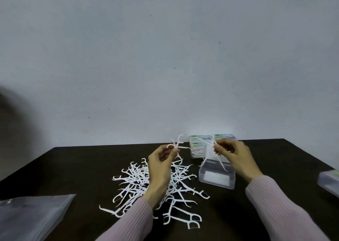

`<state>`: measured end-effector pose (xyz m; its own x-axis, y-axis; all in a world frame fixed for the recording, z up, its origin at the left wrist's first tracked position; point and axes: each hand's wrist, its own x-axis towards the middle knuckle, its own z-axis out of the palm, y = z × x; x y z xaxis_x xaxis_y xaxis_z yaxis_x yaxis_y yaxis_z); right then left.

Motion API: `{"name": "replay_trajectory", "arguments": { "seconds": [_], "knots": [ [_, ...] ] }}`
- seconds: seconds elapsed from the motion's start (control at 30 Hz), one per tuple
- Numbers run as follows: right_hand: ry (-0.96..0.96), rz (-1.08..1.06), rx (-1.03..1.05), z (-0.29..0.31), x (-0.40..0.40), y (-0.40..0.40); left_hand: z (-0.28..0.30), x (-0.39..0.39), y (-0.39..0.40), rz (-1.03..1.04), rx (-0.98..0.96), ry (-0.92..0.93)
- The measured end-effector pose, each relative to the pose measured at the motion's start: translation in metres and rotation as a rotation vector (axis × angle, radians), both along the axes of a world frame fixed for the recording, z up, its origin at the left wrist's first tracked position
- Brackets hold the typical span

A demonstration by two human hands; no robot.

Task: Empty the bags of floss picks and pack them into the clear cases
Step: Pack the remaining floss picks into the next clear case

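A loose pile of white floss picks (139,183) lies spread on the dark table (77,167). Above the pile, my left hand (161,160) pinches a small bunch of floss picks (177,145) that fan out from my fingertips. My right hand (233,154) grips a few more floss picks (219,161), held over an open clear case (217,178) with a white card on its floor. Two closed cases with coloured labels (200,141) stand side by side behind the open one, partly hidden by my right hand.
An emptied clear plastic bag (31,215) lies at the table's front left corner. Another clear case (330,182) sits at the right edge, cut off by the frame. A bare grey wall rises just behind the table's far edge.
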<state>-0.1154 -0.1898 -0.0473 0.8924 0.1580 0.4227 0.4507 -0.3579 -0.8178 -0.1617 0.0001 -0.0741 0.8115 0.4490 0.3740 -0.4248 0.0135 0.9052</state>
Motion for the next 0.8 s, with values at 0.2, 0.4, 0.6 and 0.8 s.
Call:
{"name": "replay_trajectory", "arguments": {
  "seconds": [0.2,0.4,0.6,0.8],
  "knots": [
    [0.006,-0.057,-0.197,-0.002,0.008,-0.017,-0.005,0.024,-0.026,-0.075,0.092,0.037],
    [0.095,-0.011,-0.376,-0.016,0.015,-0.018,-0.011,0.03,-0.043,-0.009,0.424,-0.009],
    [0.093,0.027,-0.362,-0.017,0.016,-0.017,-0.009,0.041,-0.052,-0.02,0.485,-0.017],
    [0.045,-0.009,-0.426,-0.016,0.017,-0.023,-0.017,0.047,-0.051,-0.041,0.581,0.004]
  ]
}}
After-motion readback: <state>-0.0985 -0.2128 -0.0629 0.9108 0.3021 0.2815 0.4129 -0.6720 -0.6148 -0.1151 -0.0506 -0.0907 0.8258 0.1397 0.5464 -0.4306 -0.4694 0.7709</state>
